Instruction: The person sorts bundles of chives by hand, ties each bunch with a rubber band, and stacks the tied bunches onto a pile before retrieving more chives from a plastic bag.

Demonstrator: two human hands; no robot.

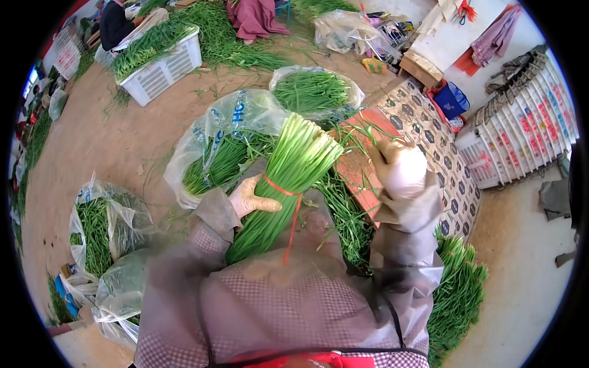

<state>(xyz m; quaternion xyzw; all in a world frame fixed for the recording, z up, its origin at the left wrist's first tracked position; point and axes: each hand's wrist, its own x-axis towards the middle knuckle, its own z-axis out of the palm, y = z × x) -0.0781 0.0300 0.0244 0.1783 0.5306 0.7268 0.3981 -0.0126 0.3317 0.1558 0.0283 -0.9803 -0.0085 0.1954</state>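
Observation:
A thick bundle of long green stems (288, 175) leans across my lap, its pale cut ends pointing up and away. An orange tie (283, 189) goes round its middle, with a loose tail hanging down. My left hand (254, 199), in a pale glove, is wrapped round the bundle's left side at the tie. To the right, my right hand (399, 165) is raised over a reddish board (362, 184), apart from the bundle. Its fingers are curled near some thin green stems; what they hold, if anything, is too small to tell.
Plastic bags of greens (221, 165) lie ahead and at the left (92, 233). More bundles (457, 294) are at the right. A white crate (162, 73), a blue bucket (451, 100) and stacked crates (515, 135) stand farther off. People sit at the top.

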